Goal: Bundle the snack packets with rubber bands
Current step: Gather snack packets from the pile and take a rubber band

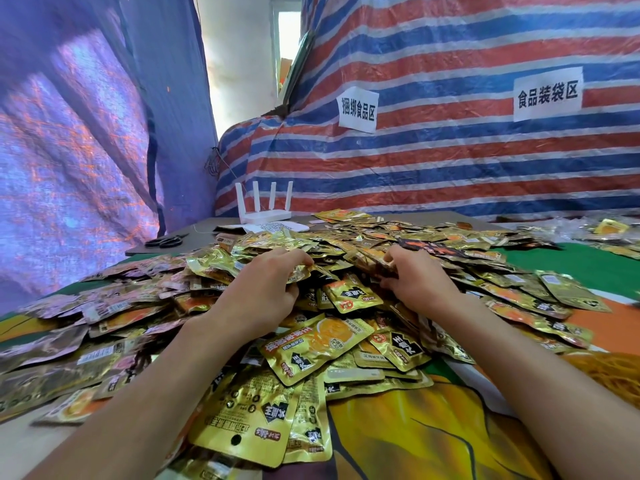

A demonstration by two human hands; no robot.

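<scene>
Hands apart, my left hand [263,285] and right hand [415,282] each clutching foil at the crest of the snack packets [311,344] heaped across the counter [571,261], rubber bands [616,372] seemingly at 4 o'clock; slick packets may slip from my grip, leaving a ragged stack.

Table [571,266]: snack packets [313,344], scissors [166,241], perhaps a router [265,216]

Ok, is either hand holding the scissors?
No, the scissors lie on the grey board at far left, while the left hand and right hand both grip snack packets in the pile.
</scene>
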